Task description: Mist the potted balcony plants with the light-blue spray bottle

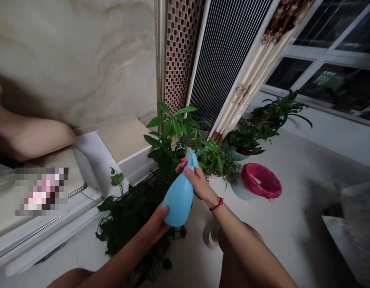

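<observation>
Cream, marbled panelling [83,52] backs the left side, and before it part of another person [41,136], a bent bare limb, reaches in over a pale low cabinet [77,172]. A pixelated patch hides something on that cabinet. Next, dark trailing foliage [121,224] spreads low in front of the cabinet's edge. Over it, the left hand [159,222] has its thumb pressed to the lower side of a blue spray bottle [179,198]; its other fingers are hidden behind. The bottle is held in mid-view, tilted, its head up among the leaves of a broad-leaved green plant [175,124]. The right hand [195,178] is clamped around the bottle's neck, fingers at the pink trigger [185,164]; whether that is squeezed I cannot tell. A red cord bracelet [216,205] circles the right wrist. Behind stand a mosaic strip [180,52], a dark ribbed panel [229,52] and a cream curtain [239,96]. Rightward come more potted plants [247,136], then a bin [245,191] with a red liner [263,180] on the pale floor [281,224].
</observation>
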`<control>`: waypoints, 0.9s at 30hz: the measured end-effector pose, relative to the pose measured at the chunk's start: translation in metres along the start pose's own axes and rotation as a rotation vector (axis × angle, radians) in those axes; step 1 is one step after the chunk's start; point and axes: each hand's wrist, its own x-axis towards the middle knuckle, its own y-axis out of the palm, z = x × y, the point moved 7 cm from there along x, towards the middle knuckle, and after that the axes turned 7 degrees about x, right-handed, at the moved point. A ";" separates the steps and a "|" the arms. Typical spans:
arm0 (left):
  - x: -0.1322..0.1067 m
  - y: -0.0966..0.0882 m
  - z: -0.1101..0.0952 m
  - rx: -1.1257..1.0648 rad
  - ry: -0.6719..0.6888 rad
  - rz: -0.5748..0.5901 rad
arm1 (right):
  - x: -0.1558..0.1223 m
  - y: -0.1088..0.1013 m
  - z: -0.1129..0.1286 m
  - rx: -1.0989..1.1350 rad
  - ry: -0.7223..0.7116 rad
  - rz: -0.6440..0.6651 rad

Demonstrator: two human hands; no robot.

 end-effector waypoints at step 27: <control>-0.018 0.010 0.046 -0.289 -0.347 -0.147 | -0.046 -0.009 -0.021 -0.165 0.101 -0.002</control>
